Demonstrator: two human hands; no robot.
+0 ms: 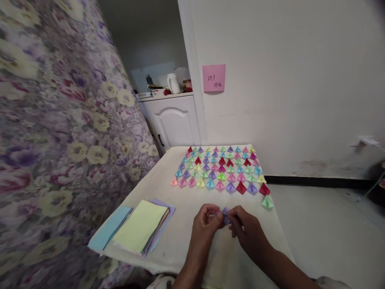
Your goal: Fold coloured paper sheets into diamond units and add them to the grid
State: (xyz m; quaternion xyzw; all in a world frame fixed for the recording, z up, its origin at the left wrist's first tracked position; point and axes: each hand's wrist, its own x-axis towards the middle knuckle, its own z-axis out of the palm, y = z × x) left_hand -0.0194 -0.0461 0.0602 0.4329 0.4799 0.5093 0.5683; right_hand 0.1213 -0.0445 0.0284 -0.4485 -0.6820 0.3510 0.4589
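Both hands meet over the near part of a cream-covered table (168,188). My left hand (204,224) and my right hand (248,230) pinch a small purple folded paper piece (225,215) between their fingertips. Beyond them, rows of several small folded paper pieces (219,168) in pink, blue, green, purple, yellow and red lie on the table. A single green folded piece (267,202) lies at the right end, near the table edge.
A stack of coloured paper sheets (138,226), yellow on top with blue beside it, lies at the table's near left. A floral mattress (54,132) leans on the left. A pink sticky note (213,78) hangs on the white wall. A white cabinet (173,120) stands behind.
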